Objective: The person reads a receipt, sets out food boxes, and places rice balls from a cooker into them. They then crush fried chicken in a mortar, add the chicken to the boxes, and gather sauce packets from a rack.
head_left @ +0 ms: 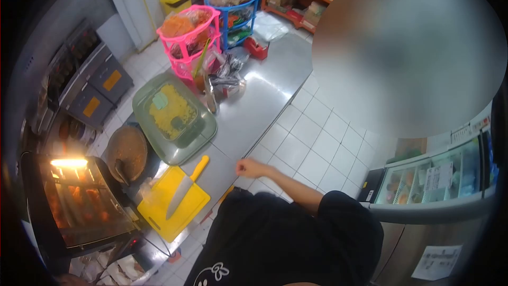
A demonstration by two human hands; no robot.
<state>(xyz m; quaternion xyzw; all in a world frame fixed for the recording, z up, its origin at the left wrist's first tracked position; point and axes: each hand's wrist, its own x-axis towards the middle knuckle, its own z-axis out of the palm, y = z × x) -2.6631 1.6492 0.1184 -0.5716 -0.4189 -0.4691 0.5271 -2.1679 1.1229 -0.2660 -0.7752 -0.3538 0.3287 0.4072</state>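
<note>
Right hand [248,168]: fingers curled shut, nothing visibly held, at counter [264,95] edge. Left hand: out of view. Knife [186,186], yellow handle: on yellow board [180,223], near right hand. Cabinet labels [438,176]: unreadable.

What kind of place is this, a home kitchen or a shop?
Most likely a small food shop's kitchen: a steel counter with a yellow cutting board and knife, a lit warmer of food, and a glass display case.
</note>
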